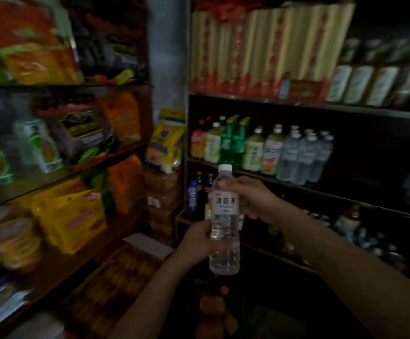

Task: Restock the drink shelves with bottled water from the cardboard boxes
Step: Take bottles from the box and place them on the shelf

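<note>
Both hands' grip closed around 1 upright water bottle, left hand low, right hand high, label "凉白开"

— What sort of place is this?

— A small grocery shop, dim and packed tight. Dark wooden shelves run up both walls, goods facing outward in rows.

— What's on them?

— On the right, a line of drink bottles: juices, green soda, then clear water bottles grouped together. Above those, tall boxed packs in red and cream and a row of labelled glass bottles.

— And the left?

— Bright snack bags and yellow packets, stacked several deep. The same items repeat many times over, as shop stock does.
</note>
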A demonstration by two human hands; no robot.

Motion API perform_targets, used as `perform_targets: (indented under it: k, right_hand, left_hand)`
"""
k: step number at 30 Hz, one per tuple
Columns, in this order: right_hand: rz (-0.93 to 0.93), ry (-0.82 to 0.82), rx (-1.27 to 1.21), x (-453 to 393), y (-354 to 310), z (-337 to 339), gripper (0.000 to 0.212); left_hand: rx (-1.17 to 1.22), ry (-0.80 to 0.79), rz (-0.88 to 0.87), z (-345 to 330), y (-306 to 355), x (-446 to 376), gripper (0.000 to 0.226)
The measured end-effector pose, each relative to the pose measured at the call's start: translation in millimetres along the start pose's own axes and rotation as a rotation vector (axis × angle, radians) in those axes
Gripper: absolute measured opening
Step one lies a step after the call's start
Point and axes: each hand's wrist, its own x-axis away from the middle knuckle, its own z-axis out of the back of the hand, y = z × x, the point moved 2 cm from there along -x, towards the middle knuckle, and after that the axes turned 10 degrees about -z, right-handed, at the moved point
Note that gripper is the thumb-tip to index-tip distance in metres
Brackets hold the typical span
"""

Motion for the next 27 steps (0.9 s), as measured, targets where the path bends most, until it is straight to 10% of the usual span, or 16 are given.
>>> perform_targets:
  k: [6, 18, 27]
  right_hand:
    - [0.097, 0.216, -0.019, 25, -26, 101, 0.039]
    - [0.156, 0.529, -0.093, 4, -24, 196, 0.06]
    - [0.07, 0.635, -0.18, -27, 10, 254, 0.035]
  left_hand:
    - [-0.004, -0.154, -0.119, -64, 59, -77, 0.029]
    - [-0.044, -0.462, -0.169, -118, 65, -204, 0.051]
    - [0.017, -0.371, -0.207, -163, 32, -271, 0.052]
